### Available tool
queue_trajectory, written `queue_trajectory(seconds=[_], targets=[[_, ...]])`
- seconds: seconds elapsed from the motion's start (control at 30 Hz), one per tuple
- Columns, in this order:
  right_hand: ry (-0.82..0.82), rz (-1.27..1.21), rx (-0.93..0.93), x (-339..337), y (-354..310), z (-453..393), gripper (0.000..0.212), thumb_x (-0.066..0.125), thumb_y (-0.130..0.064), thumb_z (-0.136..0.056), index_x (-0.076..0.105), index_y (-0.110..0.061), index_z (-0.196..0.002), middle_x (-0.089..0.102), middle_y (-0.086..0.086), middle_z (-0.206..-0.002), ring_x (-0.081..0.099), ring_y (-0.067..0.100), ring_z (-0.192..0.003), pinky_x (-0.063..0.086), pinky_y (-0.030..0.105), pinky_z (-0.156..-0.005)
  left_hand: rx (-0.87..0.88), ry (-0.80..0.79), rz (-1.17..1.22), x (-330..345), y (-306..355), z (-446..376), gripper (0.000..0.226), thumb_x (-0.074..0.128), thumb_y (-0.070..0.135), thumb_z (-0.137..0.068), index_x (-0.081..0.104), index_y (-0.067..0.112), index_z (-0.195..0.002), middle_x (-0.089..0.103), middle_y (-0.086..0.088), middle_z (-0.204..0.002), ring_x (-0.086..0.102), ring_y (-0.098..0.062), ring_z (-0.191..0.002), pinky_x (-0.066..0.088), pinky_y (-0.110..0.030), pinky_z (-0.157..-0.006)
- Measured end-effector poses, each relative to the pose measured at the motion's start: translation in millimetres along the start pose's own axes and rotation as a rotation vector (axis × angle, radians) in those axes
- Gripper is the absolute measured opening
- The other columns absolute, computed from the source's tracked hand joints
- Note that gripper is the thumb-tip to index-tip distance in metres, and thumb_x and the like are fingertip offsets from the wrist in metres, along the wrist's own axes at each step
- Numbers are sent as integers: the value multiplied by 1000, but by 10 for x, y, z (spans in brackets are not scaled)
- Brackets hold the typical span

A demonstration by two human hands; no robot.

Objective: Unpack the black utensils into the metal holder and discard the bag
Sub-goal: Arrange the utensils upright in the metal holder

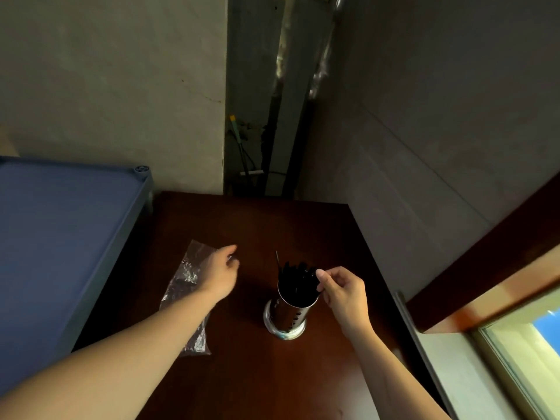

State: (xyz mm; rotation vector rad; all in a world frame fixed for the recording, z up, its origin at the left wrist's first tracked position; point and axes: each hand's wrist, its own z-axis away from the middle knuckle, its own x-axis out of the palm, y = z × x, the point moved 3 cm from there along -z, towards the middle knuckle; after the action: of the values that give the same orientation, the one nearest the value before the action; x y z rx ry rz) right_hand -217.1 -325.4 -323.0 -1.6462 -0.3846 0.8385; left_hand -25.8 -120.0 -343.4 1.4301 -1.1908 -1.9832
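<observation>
A perforated metal holder [291, 313] stands upright in the middle of the dark wooden table [272, 225]. Several black utensils [295, 275] stick out of its top. My right hand [342, 294] is at the holder's right rim, thumb and fingers pinching the utensils' top ends. A crumpled clear plastic bag [188, 277] lies flat on the table to the left, partly hidden under my left forearm. My left hand [221, 272] hovers over the bag's far end, fingers loosely curled; what it holds cannot be made out.
A blue shelf surface [60, 237] with a raised rim adjoins the table on the left. Walls close in behind and to the right, with a gap holding cables behind the table. A window frame [515, 344] sits at the lower right.
</observation>
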Motion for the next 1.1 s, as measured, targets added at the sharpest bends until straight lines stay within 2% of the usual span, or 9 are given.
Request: queue_trajectory(seconds=[0.07, 0.23, 0.33, 0.43, 0.5, 0.63, 0.77, 0.97, 1.1], targets=[[67, 6, 0, -80, 66, 16, 28, 68, -35, -96, 68, -21, -71, 70, 4, -63, 55, 10, -49, 44, 24, -48, 79, -113, 37, 222, 242, -23, 45, 53, 16, -102, 48, 19, -147, 56, -4, -145, 59, -20, -123, 47, -38, -107], [161, 43, 36, -238, 274, 46, 34, 61, -35, -100, 65, -17, -72, 68, 5, -60, 55, 11, -48, 43, 33, -51, 160, -240, -11, 608, 519, -79, 50, 46, 12, -105, 39, 23, -153, 50, 1, -151, 51, -21, -134, 41, -38, -112], [167, 76, 55, -269, 358, 31, 26, 60, -35, -100, 66, -21, -78, 70, 2, -63, 56, 9, -49, 44, 33, -53, 129, -215, -52, 737, 535, -123, 55, 45, 5, -103, 38, 24, -154, 60, -12, -133, 56, -24, -125, 44, -31, -106], [177, 108, 64, -276, 421, -13, 16, 61, -35, -99, 68, -26, -88, 71, 0, -66, 59, 8, -52, 47, 33, -55, 112, -172, -37, 795, 530, -127, 61, 47, -6, -98, 41, 22, -152, 65, -14, -122, 59, -19, -121, 42, -24, -101], [169, 110, 82, -266, 465, -44, 12, 62, -36, -98, 68, -26, -95, 72, 0, -68, 60, 8, -53, 48, 32, -56, 126, -167, -16, 811, 543, -104, 62, 47, -7, -97, 43, 22, -151, 66, -12, -124, 61, -16, -122, 45, -27, -104], [55, 92, 123, -188, 543, -97, 23, 67, -37, -97, 68, -18, -109, 72, 4, -77, 61, 9, -55, 52, 28, -55, 226, -149, 5, 833, 599, -53, 51, 45, 2, -101, 48, 23, -147, 62, -2, -137, 64, -12, -116, 53, -36, -103], [-50, 121, 89, -72, 536, -95, 25, 72, -35, -92, 69, -13, -103, 71, 7, -72, 63, 8, -52, 52, 21, -51, 348, -148, 26, 835, 691, 27, 38, 53, 12, -101, 60, 20, -138, 68, 2, -132, 67, -9, -115, 53, -29, -101], [-94, 146, 47, 28, 459, -113, 15, 76, -28, -90, 70, -14, -89, 73, 6, -63, 70, 15, -52, 55, 24, -52, 475, -84, 18, 722, 813, 122, 30, 62, 6, -96, 70, 12, -124, 76, -4, -116, 71, -9, -106, 58, -26, -93], [-92, 168, 41, 43, 439, -137, 13, 75, -27, -91, 70, -15, -88, 73, 5, -63, 70, 15, -52, 54, 21, -52, 560, -79, 6, 648, 864, 178, 29, 62, 6, -96, 71, 9, -123, 76, -7, -115, 71, -10, -107, 56, -21, -93]])
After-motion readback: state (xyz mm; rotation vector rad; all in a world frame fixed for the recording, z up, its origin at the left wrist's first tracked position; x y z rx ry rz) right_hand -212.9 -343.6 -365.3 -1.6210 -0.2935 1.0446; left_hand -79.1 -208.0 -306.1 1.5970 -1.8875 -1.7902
